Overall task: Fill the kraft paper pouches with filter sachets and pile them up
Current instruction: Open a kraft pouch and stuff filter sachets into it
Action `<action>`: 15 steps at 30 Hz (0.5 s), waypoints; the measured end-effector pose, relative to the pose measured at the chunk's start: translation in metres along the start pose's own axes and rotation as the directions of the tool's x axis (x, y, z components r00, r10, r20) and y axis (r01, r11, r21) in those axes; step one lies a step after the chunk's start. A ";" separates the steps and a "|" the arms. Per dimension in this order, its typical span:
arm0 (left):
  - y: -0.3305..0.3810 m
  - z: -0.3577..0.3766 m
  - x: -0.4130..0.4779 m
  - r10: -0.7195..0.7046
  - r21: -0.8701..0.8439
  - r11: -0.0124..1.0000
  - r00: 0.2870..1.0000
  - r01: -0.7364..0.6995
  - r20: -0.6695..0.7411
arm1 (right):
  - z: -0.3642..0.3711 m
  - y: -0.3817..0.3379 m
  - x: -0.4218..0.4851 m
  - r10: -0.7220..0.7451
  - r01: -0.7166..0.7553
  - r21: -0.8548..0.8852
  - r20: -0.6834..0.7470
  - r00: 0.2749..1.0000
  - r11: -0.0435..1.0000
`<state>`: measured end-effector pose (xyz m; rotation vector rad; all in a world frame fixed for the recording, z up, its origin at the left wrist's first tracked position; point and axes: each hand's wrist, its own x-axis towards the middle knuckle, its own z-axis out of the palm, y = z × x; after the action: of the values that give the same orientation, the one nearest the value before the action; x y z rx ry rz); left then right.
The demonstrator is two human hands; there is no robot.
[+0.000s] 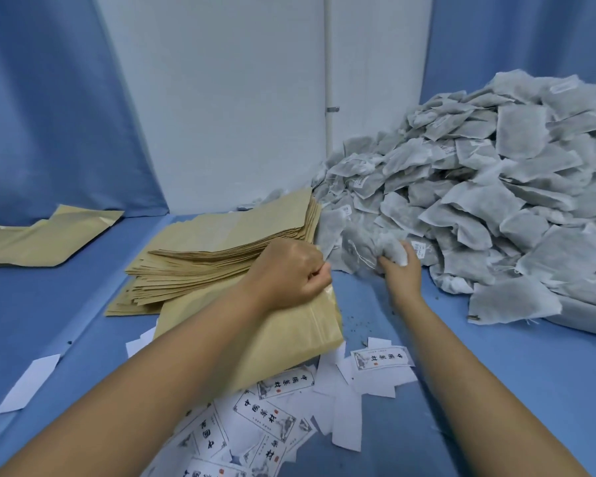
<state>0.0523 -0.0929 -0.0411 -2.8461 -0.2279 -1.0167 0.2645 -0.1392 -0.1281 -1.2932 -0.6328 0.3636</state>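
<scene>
Left hand sits with its fingers curled tight, pinching the top edge of one kraft pouch at its mouth. That pouch is tan, flat and faintly ribbed, with a glossy strip along the open edge. It lies tilted on the blue cloth, its lower part over the paper labels and partly hidden by the forearm.

Right hand reaches to the near edge of the sachet heap. Its fingers are bent round a small bunch of filter sachets; how many it holds cannot be told. The sachets are pale grey-white, soft, roughly square fibre bags with greenish fill showing through, some trailing thin white strings and small tags. The heap holds far too many to count and slopes up against the right-hand curtain.

Just behind the left hand stands a fanned stack of empty pouches, several dozen thick, touching the heap's left edge. Well apart at the far left lie flat pouches, probably two overlapping.

The labels are white slips, some printed with black characters and a red seal, others blank side up, well over a dozen. One blank slip lies alone to the left.
</scene>
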 end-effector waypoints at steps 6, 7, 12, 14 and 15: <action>0.006 -0.013 -0.013 -0.049 0.000 0.999 0.996 0.049 -0.069 | -0.028 -0.055 -0.039 0.164 -0.450 0.756 0.427 0.889 0.475; 0.006 -0.015 -0.015 -0.083 -0.013 0.996 0.993 0.083 -0.082 | -0.032 -0.060 -0.046 0.119 -0.496 0.725 0.506 0.854 0.477; 0.010 -0.029 -0.020 -0.133 -0.088 0.988 0.986 0.124 -0.104 | -0.025 -0.066 -0.076 0.072 -0.429 0.376 0.678 0.731 0.821; 0.011 -0.036 -0.023 -0.098 -0.115 0.990 0.990 0.087 -0.099 | -0.021 -0.066 -0.081 0.063 -0.425 0.396 0.668 0.741 0.814; 0.011 -0.039 -0.025 -0.094 -0.132 0.988 0.990 0.080 -0.104 | -0.021 -0.064 -0.081 0.061 -0.426 0.401 0.666 0.744 0.811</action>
<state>0.0111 -0.1125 -0.0276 -2.9039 -0.2892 -1.2440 0.2080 -0.2186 -0.0880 -0.6830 -0.8347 1.1634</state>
